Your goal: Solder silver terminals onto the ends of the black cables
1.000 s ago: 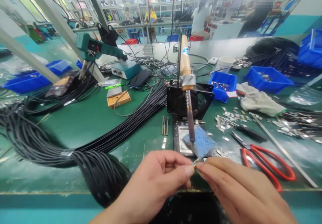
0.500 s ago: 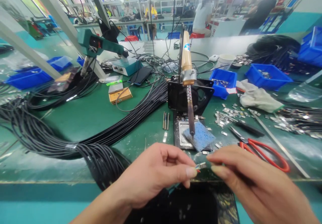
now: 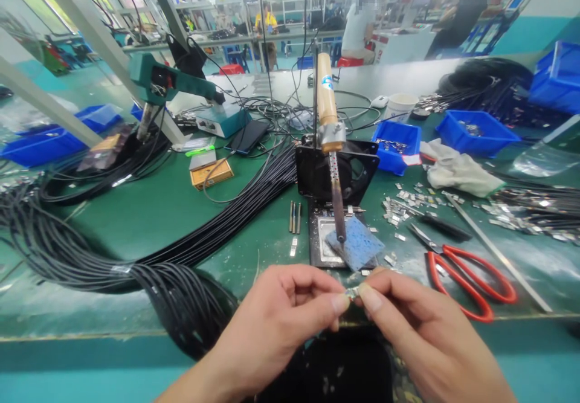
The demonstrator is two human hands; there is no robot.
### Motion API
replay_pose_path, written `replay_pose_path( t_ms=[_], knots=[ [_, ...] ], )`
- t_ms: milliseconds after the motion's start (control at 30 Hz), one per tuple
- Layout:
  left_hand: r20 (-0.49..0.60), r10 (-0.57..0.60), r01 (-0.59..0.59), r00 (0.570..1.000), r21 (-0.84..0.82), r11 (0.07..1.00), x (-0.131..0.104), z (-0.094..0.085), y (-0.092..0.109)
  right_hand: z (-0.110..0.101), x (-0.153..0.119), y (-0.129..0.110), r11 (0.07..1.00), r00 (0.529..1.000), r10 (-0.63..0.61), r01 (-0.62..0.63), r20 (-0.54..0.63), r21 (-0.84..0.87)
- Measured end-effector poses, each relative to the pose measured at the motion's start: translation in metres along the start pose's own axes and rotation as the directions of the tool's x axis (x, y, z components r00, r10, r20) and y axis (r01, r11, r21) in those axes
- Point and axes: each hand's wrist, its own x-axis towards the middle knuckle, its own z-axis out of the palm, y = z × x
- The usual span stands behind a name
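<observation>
Near the table's front edge, my left hand [image 3: 290,312] pinches one end of a small metal connector [image 3: 352,293]. My right hand [image 3: 408,312] has its thumb and forefinger closed on the connector's other end, so the fingertips nearly meet. Just beyond them a soldering iron [image 3: 335,191] with a wooden handle hangs tip down in a clamp, over a blue sponge [image 3: 356,243]. Black cables [image 3: 217,228] run in a thick bundle to the left. Any wire between my left fingers is too hidden to make out.
Red-handled scissors [image 3: 475,276] lie right of my right hand, beside a metal strip [image 3: 498,255] and scattered small connectors [image 3: 408,200]. Behind the iron stands a black fan [image 3: 362,173]. Blue bins [image 3: 480,134] and a white glove [image 3: 462,170] are farther back. People sit in the background.
My right hand has moved left and closed on the connector held by my left hand; before, its fingertips were apart from it. The camera view has shifted slightly.
</observation>
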Motion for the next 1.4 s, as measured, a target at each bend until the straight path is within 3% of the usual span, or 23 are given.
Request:
replay_pose_path(
  t_ms=[167,300,733,800,867,967,1067,1400],
  knots=[
    [-0.036,-0.002,0.001,0.999,-0.019,1.000,0.000,0.003,-0.001,0.001,0.002,0.000,0.998,1.000,0.018,-0.018,0.005,0.056],
    [-0.050,0.001,-0.004,0.999,-0.042,0.999,0.002,0.004,0.000,-0.002,0.004,0.004,0.999,0.998,-0.039,0.039,0.048,0.008],
    [-0.055,0.014,-0.016,0.998,-0.036,0.999,0.004,0.005,-0.004,-0.001,0.007,0.006,0.993,0.995,-0.097,0.097,0.007,-0.069],
    [-0.057,0.014,-0.016,0.998,-0.042,0.999,0.004,0.005,-0.004,-0.003,0.005,0.008,0.976,0.984,-0.166,0.154,-0.069,-0.154],
    [-0.058,0.014,-0.017,0.998,-0.048,0.999,0.003,0.005,-0.004,-0.008,0.001,0.010,0.923,0.943,-0.311,0.271,-0.116,-0.273],
    [-0.041,0.024,-0.027,0.999,-0.061,0.998,0.000,0.006,-0.003,-0.017,-0.004,0.009,0.813,0.885,-0.466,0.435,0.015,-0.387],
    [-0.045,0.048,-0.049,0.998,-0.032,0.998,-0.003,0.007,-0.002,-0.021,-0.004,0.006,0.814,0.893,-0.435,0.444,0.114,-0.375],
    [-0.070,0.122,-0.106,0.990,0.200,0.974,-0.007,0.008,-0.003,-0.023,-0.002,0.004,0.802,0.886,-0.439,0.462,0.149,-0.378]
  ],
)
